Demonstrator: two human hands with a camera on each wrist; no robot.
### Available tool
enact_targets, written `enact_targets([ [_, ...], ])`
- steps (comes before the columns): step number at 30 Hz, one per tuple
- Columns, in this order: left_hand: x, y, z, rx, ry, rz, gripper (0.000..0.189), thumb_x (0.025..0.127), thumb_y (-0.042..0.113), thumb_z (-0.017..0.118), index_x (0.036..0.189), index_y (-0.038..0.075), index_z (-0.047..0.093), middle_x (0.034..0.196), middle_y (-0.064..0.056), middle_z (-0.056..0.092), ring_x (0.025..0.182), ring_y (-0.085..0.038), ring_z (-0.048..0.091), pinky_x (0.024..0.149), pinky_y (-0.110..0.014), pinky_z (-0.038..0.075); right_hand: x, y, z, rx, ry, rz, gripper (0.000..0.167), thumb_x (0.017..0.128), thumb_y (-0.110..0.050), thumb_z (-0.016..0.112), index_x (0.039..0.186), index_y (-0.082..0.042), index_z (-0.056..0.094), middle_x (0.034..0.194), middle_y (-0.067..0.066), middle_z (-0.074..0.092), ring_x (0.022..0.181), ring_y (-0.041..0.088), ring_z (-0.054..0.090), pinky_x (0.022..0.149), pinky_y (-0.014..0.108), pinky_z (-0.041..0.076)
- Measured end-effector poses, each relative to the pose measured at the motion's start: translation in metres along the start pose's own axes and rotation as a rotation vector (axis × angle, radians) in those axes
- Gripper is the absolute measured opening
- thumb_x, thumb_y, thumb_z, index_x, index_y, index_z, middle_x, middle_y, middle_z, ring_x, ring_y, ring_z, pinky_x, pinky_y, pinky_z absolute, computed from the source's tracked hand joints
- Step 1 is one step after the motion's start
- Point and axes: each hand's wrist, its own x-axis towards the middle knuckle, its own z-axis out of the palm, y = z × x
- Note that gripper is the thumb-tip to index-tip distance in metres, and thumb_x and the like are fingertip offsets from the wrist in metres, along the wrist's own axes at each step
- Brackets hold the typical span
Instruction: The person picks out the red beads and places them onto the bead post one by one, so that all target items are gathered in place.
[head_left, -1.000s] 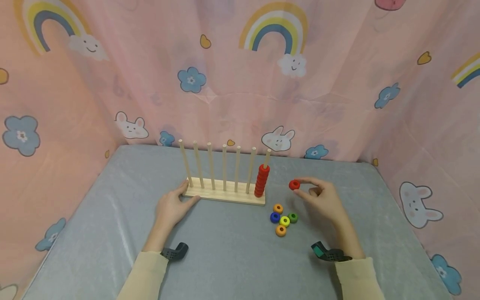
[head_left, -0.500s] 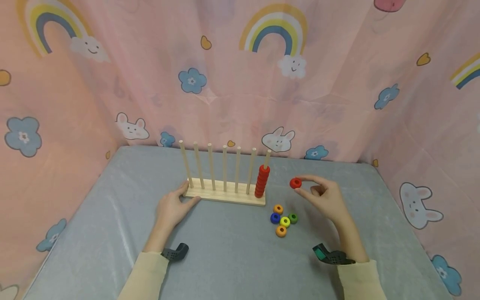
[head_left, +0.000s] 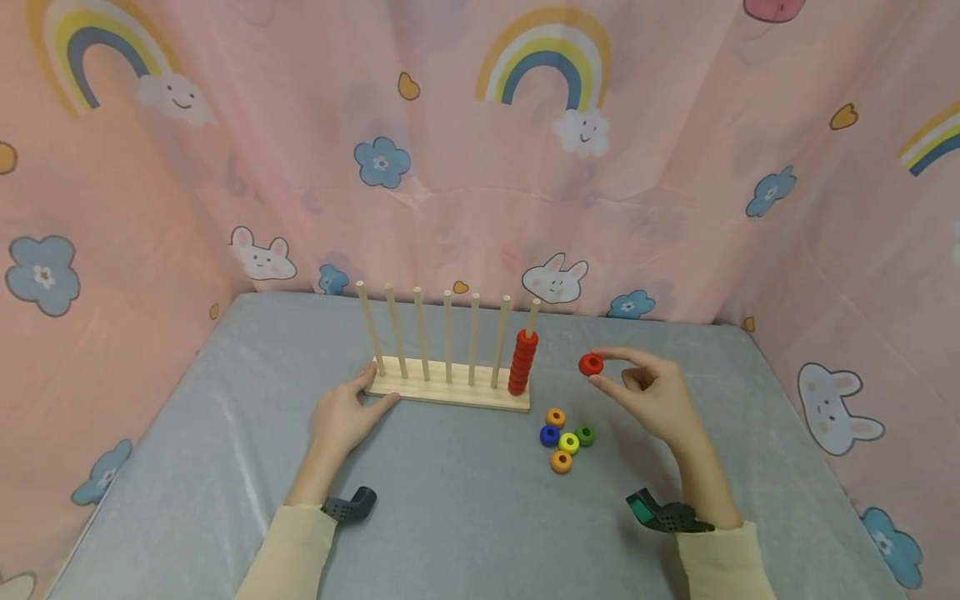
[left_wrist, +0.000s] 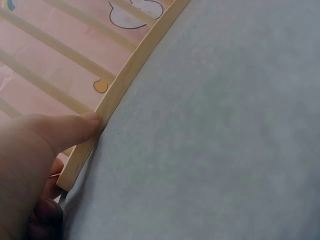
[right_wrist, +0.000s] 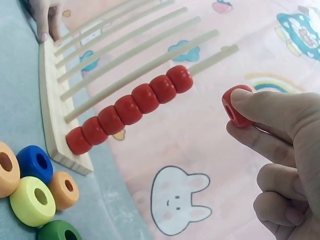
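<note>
A wooden peg rack (head_left: 420,388) with several upright pegs stands on the table. Its rightmost peg carries a stack of red beads (head_left: 522,363), and the peg's top sticks out above them. My left hand (head_left: 344,417) grips the rack's left end, thumb on the front edge and fingers behind. Between thumb and forefinger my right hand (head_left: 651,395) pinches a red bead (head_left: 591,365), held in the air right of the stack. In the right wrist view this red bead (right_wrist: 237,106) has its hole turned toward the stack.
Loose beads lie in front of the rack's right end: an orange bead (head_left: 555,417), a blue bead (head_left: 550,436), a yellow bead (head_left: 568,443), a green bead (head_left: 585,436) and another orange bead (head_left: 561,462). A patterned pink cloth (head_left: 465,200) hangs behind the grey table (head_left: 450,517).
My right hand has shifted very slightly, and the pinched red bead has turned so its hole shows differently. The left hand and the rack stay in place.
</note>
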Motion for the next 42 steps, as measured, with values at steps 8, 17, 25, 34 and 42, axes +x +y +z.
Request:
enact_targets([
  [8,0.0,0.0,0.0,-0.001,-0.003,-0.003,0.077,0.092,0.049,0.081,0.153,0.008,0.056,0.153,-0.01,0.057,0.108,-0.046,0.072,0.051,-0.034,0.041,-0.002,-0.01,-0.003,-0.012,0.016,-0.02,0.034,0.087,0.002,0.085,0.12,-0.005,0.079,0.055,0.001,0.03,0.047,0.006,0.026,0.042,0.029,0.025],
  [17,0.0,0.001,0.0,0.007,0.003,-0.007,0.077,0.092,0.049,0.081,0.153,0.009,0.056,0.153,-0.011,0.057,0.104,-0.046,0.073,0.051,-0.035,0.04,-0.002,-0.013,-0.003,-0.01,0.015,-0.046,0.036,0.086,0.004,0.085,0.12,-0.006,0.079,0.055,0.002,0.03,0.046,0.008,0.026,0.042,0.03,0.025],
  [25,0.0,0.001,0.0,0.005,-0.001,-0.013,0.077,0.092,0.049,0.081,0.152,0.009,0.056,0.153,-0.01,0.057,0.107,-0.046,0.072,0.053,-0.036,0.042,-0.002,-0.015,-0.003,-0.011,0.013,-0.043,0.036,0.086,0.003,0.085,0.12,-0.006,0.078,0.055,0.001,0.031,0.046,0.008,0.026,0.042,0.029,0.025],
  [34,0.0,0.001,-0.001,0.003,-0.002,-0.018,0.076,0.093,0.048,0.081,0.153,0.009,0.055,0.154,-0.009,0.056,0.122,-0.046,0.067,0.057,-0.037,0.046,-0.001,-0.014,0.0,-0.01,0.001,-0.043,0.036,0.087,0.002,0.085,0.121,-0.006,0.078,0.055,0.002,0.031,0.046,0.008,0.027,0.042,0.029,0.025],
  [42,0.0,0.0,-0.002,0.018,-0.003,-0.004,0.076,0.093,0.049,0.08,0.153,0.009,0.056,0.153,-0.01,0.057,0.132,-0.046,0.061,0.065,-0.042,0.054,-0.003,-0.016,0.005,0.001,-0.01,-0.037,0.036,0.087,0.0,0.085,0.121,-0.007,0.078,0.055,0.001,0.032,0.046,0.01,0.028,0.042,0.029,0.026],
])
